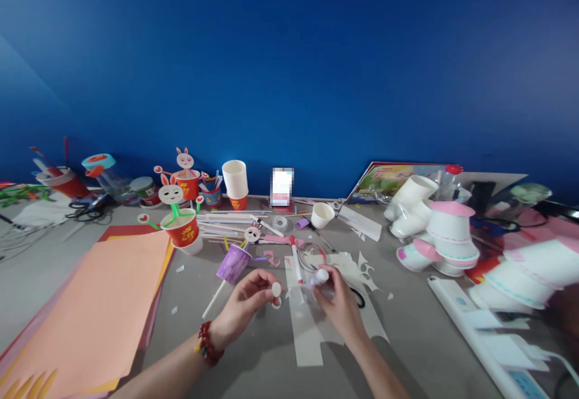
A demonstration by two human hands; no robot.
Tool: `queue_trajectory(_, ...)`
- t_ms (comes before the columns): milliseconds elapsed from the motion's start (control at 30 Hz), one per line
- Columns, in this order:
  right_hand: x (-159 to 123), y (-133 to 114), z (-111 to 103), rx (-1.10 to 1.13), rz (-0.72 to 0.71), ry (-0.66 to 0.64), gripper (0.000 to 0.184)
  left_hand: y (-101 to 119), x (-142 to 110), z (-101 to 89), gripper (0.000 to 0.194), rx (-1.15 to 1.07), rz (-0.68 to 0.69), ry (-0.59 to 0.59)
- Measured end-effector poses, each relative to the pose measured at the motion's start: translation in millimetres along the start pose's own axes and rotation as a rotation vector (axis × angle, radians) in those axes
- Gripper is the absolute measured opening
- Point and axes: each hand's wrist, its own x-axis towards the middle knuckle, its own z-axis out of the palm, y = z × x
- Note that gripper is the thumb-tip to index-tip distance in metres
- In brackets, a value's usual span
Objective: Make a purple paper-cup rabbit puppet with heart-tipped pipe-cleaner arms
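My left hand [253,299] pinches a small white paper disc [276,290] between thumb and fingers. A second pale round piece shows just below it. In my right hand [339,302] is a small whitish bottle [319,277], its rounded end toward the left hand. It looks like a glue bottle, but blur hides the details. Beyond the hands lies a red-and-white marker [296,260]. White paper with cut edges [308,344] lies under the right hand, and the black handle of a tool [359,298] shows beside it. Left of my hands, a purple cup [233,264] with a rabbit face leans on its side.
Coloured paper sheets [99,290] lie at the left. Red cups with rabbit figures [181,230] stand behind them. A white paper cup [322,215] and a tape roll [280,223] sit toward the wall. Cup towers [452,236] and a power strip [474,332] occupy the right.
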Motion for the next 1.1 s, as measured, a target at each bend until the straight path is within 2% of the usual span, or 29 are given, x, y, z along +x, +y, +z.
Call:
queue_trajectory(67,1,-4,-6,-0.02,-0.038,0.008,0.048,-1,0,-0.4,0.021,0.002,0.004,-0.002)
queue_trajectory(133,0,-15,-15,-0.054,-0.063,0.073,0.057,-1,0,-0.2,0.02,0.001,0.008,-0.01)
queue_trajectory(233,-8,-44,-28,-0.081,-0.1,0.267,0.054,2,0,1.9,0.02,-0.002,0.008,-0.027)
queue_trajectory(267,-10,-57,-31,-0.043,-0.122,0.287,0.048,3,0,3.0,0.021,-0.005,0.01,-0.033)
queue_trajectory(300,-11,-70,-32,0.017,-0.161,0.242,0.037,4,0,4.3,0.021,-0.009,0.015,-0.04)
queue_trajectory(367,-9,-94,-30,0.174,-0.169,0.019,0.017,7,-1,6.8,0.019,-0.014,0.024,-0.059)
queue_trajectory(433,-3,-111,-23,0.387,-0.016,-0.177,0.013,9,-2,8.7,0.017,-0.014,0.023,-0.083)
queue_trajectory(533,10,-121,-10,0.621,0.194,-0.333,0.018,13,-5,9.6,0.016,-0.018,0.017,-0.098)
queue_trajectory(633,17,-119,-4,0.665,0.267,-0.387,0.02,17,-6,8.9,0.016,-0.025,0.029,-0.098)
queue_trajectory(833,16,-116,-3,0.673,0.302,-0.419,0.021,17,-7,7.4,0.012,-0.014,0.031,-0.128)
queue_trajectory(1100,18,-111,-1,0.754,0.383,-0.416,0.019,20,-13,9.4,0.013,0.169,0.125,-0.115)
